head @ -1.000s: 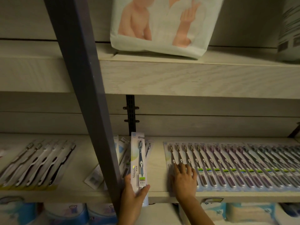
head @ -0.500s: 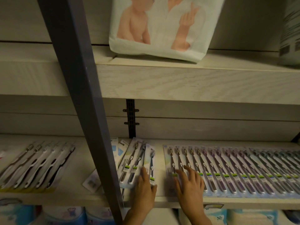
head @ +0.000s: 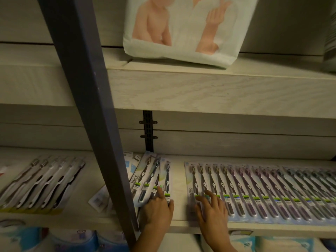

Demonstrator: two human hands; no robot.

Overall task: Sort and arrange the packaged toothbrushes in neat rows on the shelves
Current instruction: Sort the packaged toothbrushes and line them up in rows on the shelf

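Woodgrain shelf (head: pixel 179 180): L hand (head: pixel 157 210) fingers (head: pixel 160 193) flat on glossy packs (head: pixel 151 176); R hand (head: pixel 213 212) fingers spread on row (head: pixel 263 190).

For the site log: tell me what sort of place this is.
Probably a shop's toiletries aisle. Rows of packaged toothbrushes lie on a wooden shelf, a large printed pack stands on the upper shelf, and what look like tissue packs sit below.

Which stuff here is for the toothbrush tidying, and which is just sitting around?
For the job: fanned toothbrush packs under the left hand; long row under the right hand; white-handled packs far left.
Just sitting around: big white bag up top; wrapped packs below; grey post.
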